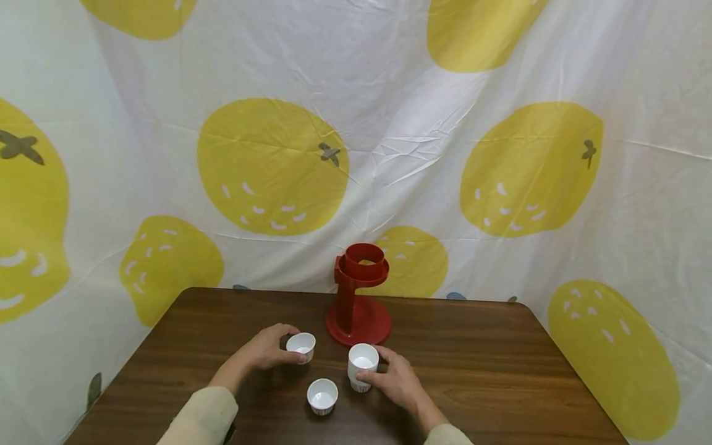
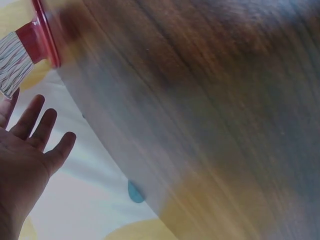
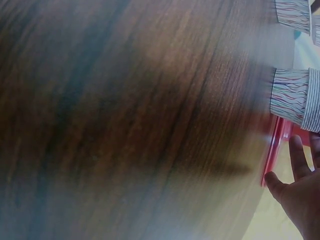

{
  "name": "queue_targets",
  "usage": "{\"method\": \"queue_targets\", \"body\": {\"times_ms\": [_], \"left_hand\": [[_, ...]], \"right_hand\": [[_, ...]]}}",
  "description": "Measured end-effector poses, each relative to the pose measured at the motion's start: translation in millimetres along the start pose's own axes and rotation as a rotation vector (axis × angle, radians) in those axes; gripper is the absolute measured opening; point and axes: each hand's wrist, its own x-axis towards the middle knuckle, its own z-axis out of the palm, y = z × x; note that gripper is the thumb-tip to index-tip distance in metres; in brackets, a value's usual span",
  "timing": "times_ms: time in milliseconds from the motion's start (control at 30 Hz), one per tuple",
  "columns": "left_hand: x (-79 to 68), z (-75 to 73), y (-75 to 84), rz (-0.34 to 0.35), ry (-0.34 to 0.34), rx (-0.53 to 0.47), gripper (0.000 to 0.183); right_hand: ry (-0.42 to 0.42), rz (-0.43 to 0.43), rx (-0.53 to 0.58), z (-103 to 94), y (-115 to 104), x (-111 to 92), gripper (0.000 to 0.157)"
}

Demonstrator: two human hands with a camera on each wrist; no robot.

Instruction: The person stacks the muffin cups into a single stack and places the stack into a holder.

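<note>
In the head view, my left hand (image 1: 272, 349) pinches a small white paper cup (image 1: 301, 342) by its side, between thumb and fingers. The left wrist view shows that cup (image 2: 14, 61) patterned outside with wavy lines; it appears to be above the table. To the right, my right hand (image 1: 397, 377) holds a short stack of nested paper cups (image 1: 363, 364), mouth up, with the thumb across its near side. Between the hands and nearer to me, a single cup (image 1: 322, 395) stands upright on the table. Whether the stack touches the table I cannot tell.
Behind the cups stands a red plastic stand (image 1: 347, 309) with a round base and a raised ring on top. Everything is on a dark wood-grain table (image 1: 489, 371). A lemon-print curtain (image 1: 389, 167) hangs behind the table's far edge.
</note>
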Motion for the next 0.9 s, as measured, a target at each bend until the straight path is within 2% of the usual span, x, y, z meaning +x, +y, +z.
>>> {"method": "queue_targets", "body": {"times_ms": [433, 667, 900], "left_hand": [[10.7, -3.1, 18.8, 0.027, 0.0, -0.011, 0.061], [15.7, -4.1, 28.8, 0.012, -0.009, -0.035, 0.059], [22.4, -5.6, 40.9, 0.079, -0.009, -0.018, 0.055]], "right_hand": [[0.005, -0.009, 0.002, 2.0, 1.4, -0.4, 0.067], [0.003, -0.013, 0.004, 2.3, 1.1, -0.4, 0.066], [0.012, -0.019, 0.002, 1.3, -1.4, -2.2, 0.065]]}}
